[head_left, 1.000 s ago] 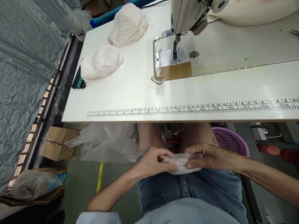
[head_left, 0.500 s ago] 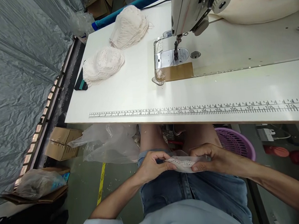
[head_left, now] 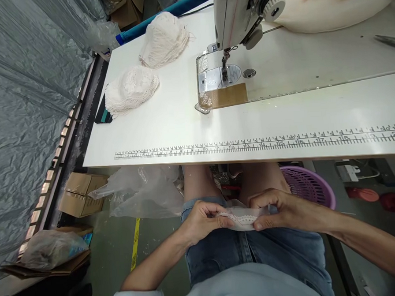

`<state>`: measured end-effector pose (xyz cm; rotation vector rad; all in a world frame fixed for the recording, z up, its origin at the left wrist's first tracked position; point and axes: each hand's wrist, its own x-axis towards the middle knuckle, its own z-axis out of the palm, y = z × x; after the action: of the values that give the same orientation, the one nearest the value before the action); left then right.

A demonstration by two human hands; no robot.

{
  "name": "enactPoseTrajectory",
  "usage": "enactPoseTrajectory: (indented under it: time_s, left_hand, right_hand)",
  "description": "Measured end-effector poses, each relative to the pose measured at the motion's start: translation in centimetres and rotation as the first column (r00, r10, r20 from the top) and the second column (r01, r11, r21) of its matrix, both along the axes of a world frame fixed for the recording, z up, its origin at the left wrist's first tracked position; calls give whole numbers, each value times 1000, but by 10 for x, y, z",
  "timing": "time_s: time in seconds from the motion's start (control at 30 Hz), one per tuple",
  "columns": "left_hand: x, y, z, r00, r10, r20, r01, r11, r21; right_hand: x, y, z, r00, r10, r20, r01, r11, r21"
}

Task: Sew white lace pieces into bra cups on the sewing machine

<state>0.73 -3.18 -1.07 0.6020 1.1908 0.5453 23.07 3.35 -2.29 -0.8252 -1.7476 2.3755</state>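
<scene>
My 1 camera sat on my head and looked forward and steeply down. My light-blue shirt point(head_left: 251, 286) lay nearest the lens, at the bottom edge, with my denim shorts point(head_left: 216, 257) just beyond. My left hand point(head_left: 206, 219) and right hand point(head_left: 282, 210) came low and near the middle. The sewing table point(head_left: 150, 128), farther off, ran almost level across the upper part, and the top edge cut off the sewing machine point(head_left: 233, 20). The wide view reached the crumpled silvery sheet point(head_left: 23, 117) at far left.

- a white table point(head_left: 163, 130) carried a sewing machine point(head_left: 235, 20), a ruler scale point(head_left: 263, 144) lining its front edge
- a lace-edged stack point(head_left: 131, 89) lay near the left end, just beside a pale fabric stack point(head_left: 165, 39)
</scene>
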Motion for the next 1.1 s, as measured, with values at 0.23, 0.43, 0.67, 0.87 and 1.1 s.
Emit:
enactPoseTrajectory:
  time_s: [0.23,0.43,0.67,0.87,1.1]
  left_hand:
    - [-2,0,2,1000,23,11,-23,999,-39]
    - [-1,-2,3,998,66,16,-65,996,-64]
    - [-2,-2,2,1000,-3,-13,3,1000,-1]
    - [-1,-2,1,994,-45,-97,50,998,47]
    - [1,-1,3,993,-27,-116,30,999,30]
  right_hand:
    - [-8,0,6,1000,16,-9,-17,999,-43]
    - [-4,-1,5,1000,8,7,-8,1000,7]
    - [3,-3,5,1000,18,-12,-18,999,38]
    - [-4,-6,3,1000,4,26,-7,993,121]
    - [-5,-8,3,999,-34,39,25,975,219]
